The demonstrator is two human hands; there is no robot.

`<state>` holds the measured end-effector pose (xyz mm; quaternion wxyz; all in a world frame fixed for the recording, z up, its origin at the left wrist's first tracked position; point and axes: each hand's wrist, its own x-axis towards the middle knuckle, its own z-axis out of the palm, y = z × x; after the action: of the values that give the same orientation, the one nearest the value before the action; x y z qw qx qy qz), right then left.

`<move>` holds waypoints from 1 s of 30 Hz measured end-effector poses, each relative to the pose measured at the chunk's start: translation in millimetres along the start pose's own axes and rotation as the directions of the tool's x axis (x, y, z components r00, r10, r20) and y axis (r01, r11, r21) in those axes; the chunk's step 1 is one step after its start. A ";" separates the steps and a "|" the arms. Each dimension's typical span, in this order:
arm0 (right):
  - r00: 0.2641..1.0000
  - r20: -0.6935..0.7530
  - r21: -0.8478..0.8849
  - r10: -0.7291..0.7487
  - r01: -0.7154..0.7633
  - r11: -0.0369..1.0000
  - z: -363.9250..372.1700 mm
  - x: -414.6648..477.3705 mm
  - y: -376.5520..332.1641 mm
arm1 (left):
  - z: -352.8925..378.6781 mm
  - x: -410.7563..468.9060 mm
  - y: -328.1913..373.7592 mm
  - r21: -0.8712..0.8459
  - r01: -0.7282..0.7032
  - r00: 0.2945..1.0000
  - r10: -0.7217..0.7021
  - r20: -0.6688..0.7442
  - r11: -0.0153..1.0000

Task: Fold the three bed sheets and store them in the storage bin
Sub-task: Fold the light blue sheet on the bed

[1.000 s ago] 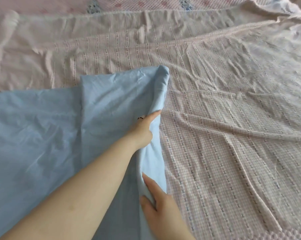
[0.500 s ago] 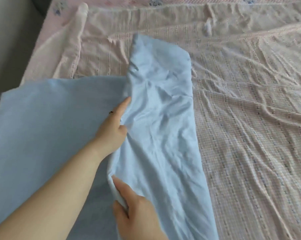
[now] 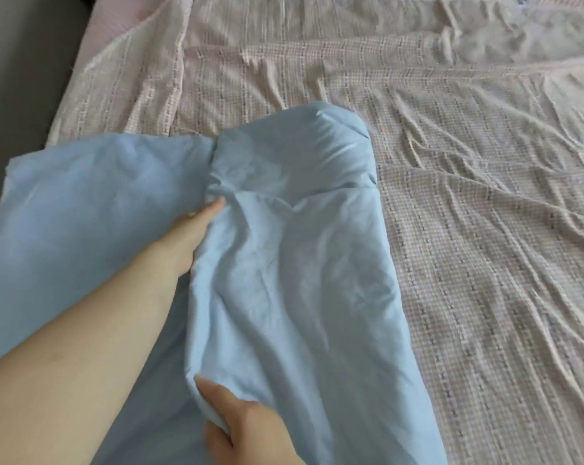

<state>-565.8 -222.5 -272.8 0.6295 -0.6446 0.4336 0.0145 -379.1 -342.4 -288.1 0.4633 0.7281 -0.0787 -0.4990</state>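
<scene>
L hand (image 3: pixel 188 238), R hand (image 3: pixel 250 431), gripping blue sheet (image 3: pixel 294 263)

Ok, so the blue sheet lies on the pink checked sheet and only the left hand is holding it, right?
Not quite. The head view shows both hands holding it: the left hand grips a fold of the blue sheet, and the right hand pinches its edge nearer the person. It does lie on the pink checked sheet.

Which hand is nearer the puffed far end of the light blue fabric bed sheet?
Left. The left hand holds the sheet just below that puffed end; the right hand grips its edge far nearer the person.
</scene>
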 end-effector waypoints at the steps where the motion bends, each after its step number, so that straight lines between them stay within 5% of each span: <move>1: 0.999 -0.033 -0.014 -0.036 0.035 0.999 6.1 -0.7 -4.9 | 7.1 -0.6 5.9 0.051 -0.060 0.998 0.060 0.001 0.997; 3: 0.981 -0.132 0.216 0.142 -0.112 0.970 11.8 -0.2 -8.9 | 12.0 -8.3 16.0 0.042 -0.222 0.974 0.223 -0.029 0.974; 4: 0.977 -0.025 0.254 0.212 -0.198 0.947 11.6 -1.6 -7.1 | 7.5 -14.0 19.0 0.035 -0.302 0.950 0.304 -0.069 0.953; 6: 0.954 0.246 0.236 0.173 -0.232 0.944 -1.9 -13.3 -11.7 | -10.6 -22.6 19.1 0.101 -0.404 0.898 0.415 -0.146 0.909; 8: 0.962 0.219 0.062 0.161 -0.178 0.982 -11.1 -12.9 -16.6 | -37.1 -19.5 6.5 0.191 -0.376 0.883 0.413 -0.223 0.907; 10: 0.992 0.124 0.010 0.026 -0.028 1.000 3.1 -0.1 -11.1 | -57.8 -10.6 -15.6 0.269 -0.221 0.926 0.288 -0.244 0.937; 12: 0.977 0.054 -0.417 -0.206 0.209 0.885 7.8 12.9 -13.9 | -68.3 -4.3 -39.4 0.301 -0.100 0.962 0.170 -0.214 0.948; 14: 0.778 -0.239 -0.626 -0.581 0.334 0.704 -5.4 25.3 13.8 | -72.4 -3.5 -54.4 0.271 -0.059 0.974 0.115 -0.196 0.961; 17: 0.633 -0.547 -0.719 -0.549 -0.019 0.695 -66.7 43.1 39.9 | -68.8 -11.2 -69.0 0.227 -0.049 0.968 0.102 -0.228 0.973; 20: 0.823 -0.498 -0.749 -0.274 -0.248 0.614 -98.7 68.9 61.8 | -57.4 -19.6 -82.7 0.296 -0.042 0.939 0.139 -0.315 0.954; 23: 0.863 -0.483 -0.662 -0.151 -0.247 0.708 -99.8 84.1 63.9 | -52.8 -16.5 -89.0 0.378 -0.036 0.904 0.191 -0.382 0.925; 27: 0.641 -0.699 -0.444 -0.316 -0.044 0.895 -134.9 116.0 31.1 | -63.9 -2.8 -83.6 0.289 -0.014 0.910 0.132 -0.392 0.957; 30: 0.596 -0.776 -0.229 -0.207 0.040 0.973 -182.3 170.0 -11.5 | -66.8 6.0 -84.8 0.253 0.007 0.915 0.096 -0.393 0.967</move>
<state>-549.2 -466.6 -321.9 0.3071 -0.6683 0.6186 -0.2764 -352.2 -258.6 -351.0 0.3856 0.8654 -0.0607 -0.3142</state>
